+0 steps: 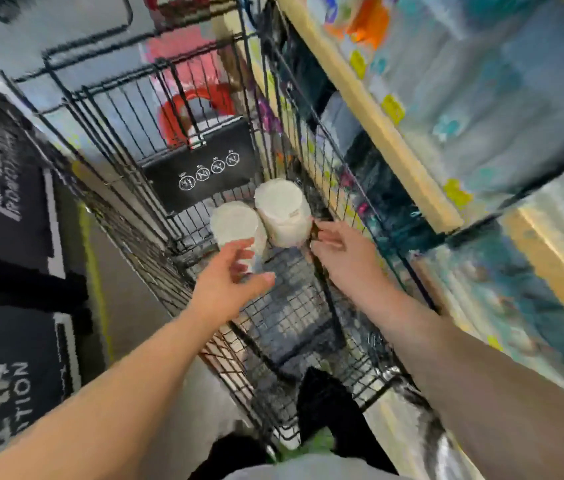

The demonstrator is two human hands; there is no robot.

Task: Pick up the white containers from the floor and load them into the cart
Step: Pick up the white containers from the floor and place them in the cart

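Head view, looking down into a black wire cart (311, 306) drawn up beside store shelving (412, 140). Two white containers (282, 211) standing upright, touching or nearly so, at the far end of the basket floor, in front of the black child-seat flap (201, 164) with its white pictograms. Left one (235, 226) lower in frame, right one taller and partly against the right-hand wire wall.

Left hand (228, 282) inside the basket, fingers loosely curled and open, fingertips at the near side of the left container; contact uncertain owing to motion blur, no closed grasp evident. Right hand (334, 249) likewise open, fingers extended toward the lower right flank of the taller container, just beside it, touching or barely apart. Nothing pinched in either hand.

Step in hand, by judgement: placement of a pair of containers in the cart, at or about the point of release. No containers visible on the floor (128, 306) within this frame, so remaining count unknown.

Next move, by judgement: both hands lifted clear without tipping the upright pair, then down to floor level for any further containers.
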